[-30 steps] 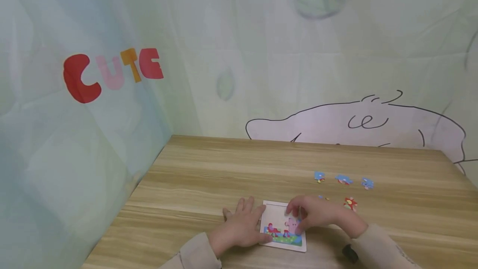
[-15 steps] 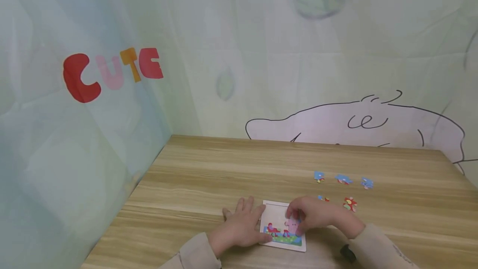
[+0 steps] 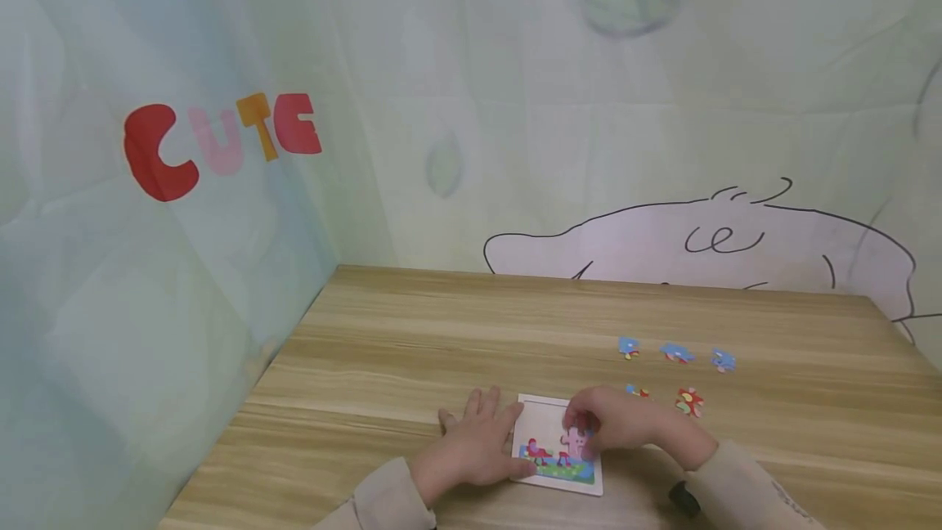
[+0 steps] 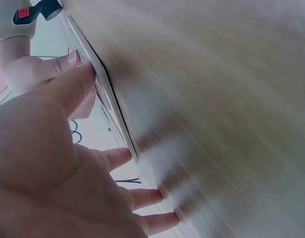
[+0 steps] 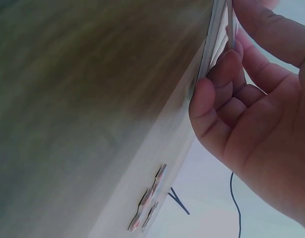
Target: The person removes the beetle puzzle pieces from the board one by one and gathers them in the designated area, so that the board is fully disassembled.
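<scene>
Head view: the left hand point(image 3: 474, 444) lies spread with straight fingers, its thumb and index finger touching the left side of the puzzle tray point(image 3: 540, 422) on the desk point(image 3: 368, 366). The right hand point(image 3: 618, 417) pinches a pink puzzle piece point(image 3: 577, 442) between thumb and fingers at the tray's right side (the right wrist view catches a thin piece edge-on in that grip). Blue-and-green pieces fill the tray's near strip. Beyond the right hand lie three blue pieces point(image 3: 676, 352) in a row, a red piece point(image 3: 689, 401) and a partly hidden piece point(image 3: 639, 391).
</scene>
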A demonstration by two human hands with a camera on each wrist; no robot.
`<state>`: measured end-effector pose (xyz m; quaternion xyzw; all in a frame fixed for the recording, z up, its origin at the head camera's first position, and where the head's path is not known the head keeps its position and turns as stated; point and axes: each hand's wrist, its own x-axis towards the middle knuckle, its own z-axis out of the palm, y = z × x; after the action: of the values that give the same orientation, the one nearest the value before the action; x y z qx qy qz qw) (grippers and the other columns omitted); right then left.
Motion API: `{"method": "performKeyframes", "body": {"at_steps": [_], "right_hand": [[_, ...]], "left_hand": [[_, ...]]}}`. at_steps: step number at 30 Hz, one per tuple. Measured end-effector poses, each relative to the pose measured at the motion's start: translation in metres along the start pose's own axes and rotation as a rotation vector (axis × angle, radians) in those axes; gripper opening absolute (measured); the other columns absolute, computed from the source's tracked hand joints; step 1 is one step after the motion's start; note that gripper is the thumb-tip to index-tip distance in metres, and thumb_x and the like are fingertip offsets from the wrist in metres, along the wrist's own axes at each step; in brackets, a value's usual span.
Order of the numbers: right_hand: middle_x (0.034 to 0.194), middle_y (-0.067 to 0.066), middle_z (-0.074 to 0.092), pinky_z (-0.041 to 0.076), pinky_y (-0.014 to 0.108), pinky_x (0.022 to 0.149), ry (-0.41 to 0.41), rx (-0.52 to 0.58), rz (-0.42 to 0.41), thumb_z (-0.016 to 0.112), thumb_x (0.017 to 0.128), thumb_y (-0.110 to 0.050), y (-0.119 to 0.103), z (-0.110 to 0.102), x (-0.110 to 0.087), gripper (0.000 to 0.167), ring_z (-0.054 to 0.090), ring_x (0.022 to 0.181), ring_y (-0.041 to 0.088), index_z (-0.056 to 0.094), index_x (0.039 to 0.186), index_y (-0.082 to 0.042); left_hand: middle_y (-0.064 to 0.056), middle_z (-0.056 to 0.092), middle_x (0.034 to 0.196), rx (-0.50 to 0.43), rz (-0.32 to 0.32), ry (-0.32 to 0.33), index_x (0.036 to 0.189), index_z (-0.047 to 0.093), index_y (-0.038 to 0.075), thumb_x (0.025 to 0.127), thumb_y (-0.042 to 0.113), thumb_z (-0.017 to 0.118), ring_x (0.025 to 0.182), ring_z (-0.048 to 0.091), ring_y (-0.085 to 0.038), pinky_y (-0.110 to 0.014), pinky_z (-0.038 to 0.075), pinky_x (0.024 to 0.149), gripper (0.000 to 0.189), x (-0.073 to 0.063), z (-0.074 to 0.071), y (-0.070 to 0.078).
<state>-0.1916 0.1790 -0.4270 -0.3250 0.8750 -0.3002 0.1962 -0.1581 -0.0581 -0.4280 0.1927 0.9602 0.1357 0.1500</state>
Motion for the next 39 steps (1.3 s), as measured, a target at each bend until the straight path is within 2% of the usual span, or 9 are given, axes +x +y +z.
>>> {"method": "performKeyframes", "body": {"at_steps": [10, 25, 39], "right_hand": [[0.079, -0.010, 0.054, 0.044, 0.022, 0.066, -0.016, 0.021, -0.010, 0.077, 0.074, -0.006, 0.0002, 0.0000, 0.0014, 0.027, 0.048, 0.072, 0.004, 0.059, 0.090, -0.018], [0.076, -0.011, 0.053, 0.043, 0.021, 0.063, -0.017, 0.043, -0.047, 0.074, 0.075, 0.000, -0.0029, -0.0009, 0.0002, 0.026, 0.046, 0.068, 0.002, 0.057, 0.089, -0.014], [0.074, -0.011, 0.051, 0.043, 0.020, 0.062, -0.009, 0.033, -0.058, 0.072, 0.075, 0.002, -0.0001, 0.0003, 0.0013, 0.025, 0.045, 0.068, 0.002, 0.058, 0.086, -0.015]], "left_hand": [[-0.021, 0.028, 0.154, -0.007, -0.009, -0.003, 0.144, 0.044, 0.016, 0.078, 0.059, 0.068, 0.141, 0.021, -0.047, -0.083, 0.014, 0.092, 0.082, -0.0006, 0.0002, -0.0009], [-0.021, 0.028, 0.154, -0.014, -0.007, -0.001, 0.144, 0.045, 0.016, 0.078, 0.059, 0.068, 0.141, 0.021, -0.047, -0.083, 0.014, 0.093, 0.082, -0.0010, -0.0013, 0.0010], [-0.022, 0.028, 0.154, -0.020, -0.005, -0.003, 0.145, 0.043, 0.015, 0.079, 0.059, 0.067, 0.141, 0.020, -0.048, -0.084, 0.012, 0.092, 0.083, 0.0025, 0.0023, -0.0014]]}}
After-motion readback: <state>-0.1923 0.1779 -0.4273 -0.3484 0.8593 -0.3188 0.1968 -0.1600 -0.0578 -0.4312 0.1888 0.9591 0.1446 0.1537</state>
